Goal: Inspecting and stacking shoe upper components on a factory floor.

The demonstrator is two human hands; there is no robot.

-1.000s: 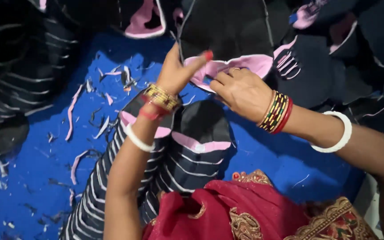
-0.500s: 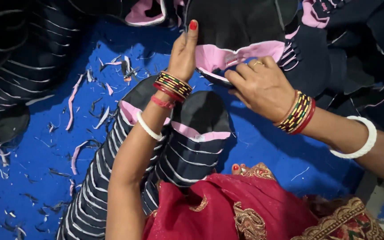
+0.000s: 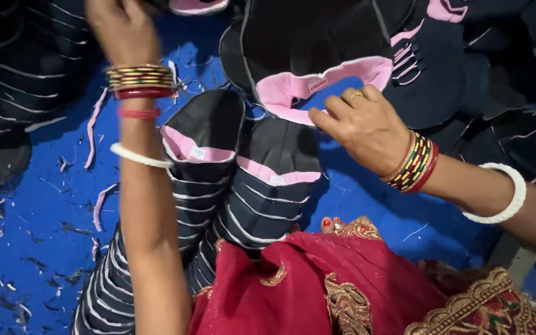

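Observation:
My right hand (image 3: 361, 127) pinches the pink-lined edge of a black fabric piece (image 3: 317, 56) at upper centre. My left hand (image 3: 119, 25) reaches up to the top edge of the view, fingers curled near another pink-edged piece (image 3: 196, 6); whether it grips anything is hidden. Under my left forearm run two overlapping rows of stacked black pieces (image 3: 209, 142) with pink linings and white trim, lying on blue cloth (image 3: 32, 217). Both wrists carry bangles.
Heaps of black pieces fill the left (image 3: 13, 80) and the upper right (image 3: 491, 74). Pink strips (image 3: 93, 127) and small scraps litter the blue cloth. Red cloth with gold embroidery (image 3: 342, 285) covers my lap at the bottom, a toe (image 3: 327, 223) showing.
The view has closed in. My left hand has moved up and left to the top edge. A second row of stacked pieces now shows beside the first. My right hand keeps its pinch.

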